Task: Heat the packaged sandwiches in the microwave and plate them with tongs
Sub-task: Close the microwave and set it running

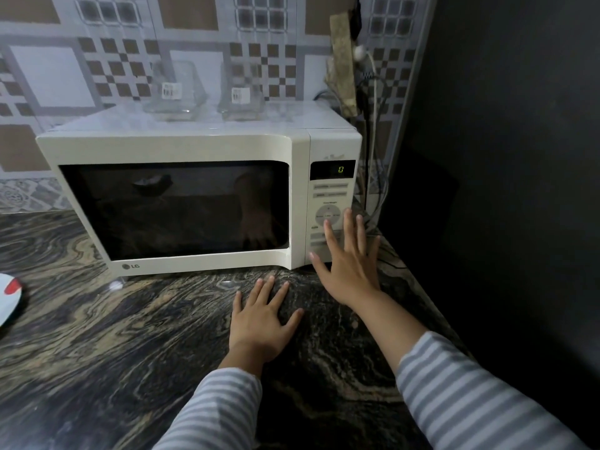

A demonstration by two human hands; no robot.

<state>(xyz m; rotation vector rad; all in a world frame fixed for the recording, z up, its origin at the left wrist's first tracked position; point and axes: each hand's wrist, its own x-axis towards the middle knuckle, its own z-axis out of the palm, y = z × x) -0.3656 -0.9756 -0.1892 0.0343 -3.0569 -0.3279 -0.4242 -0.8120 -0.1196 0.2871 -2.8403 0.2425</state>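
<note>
A: Where does the microwave (181, 203) stand?

B: On the dark marbled desk (97, 336), back against the tiled wall, door shut. Its small display (340, 169) shows a green 0. Two clear glass containers (175, 92) sit on its top, side by side, each with a white label.

A: And the hands?

B: The right hand (349, 264) is raised in front of the control panel (329, 216), fingers (349, 228) spread wide, holding nothing, the tips over the round dial and the buttons below it. Whether they press on the panel I cannot tell. The left hand (259, 319) lies flat on the desk just in front of the microwave's lower right corner, fingers apart, also empty. Both sleeves are grey-and-white striped.

A: Any sandwiches?

B: The window is too dark to make out what is inside. At the far left edge a white plate (8, 300) shows in part, with something red on it
</note>
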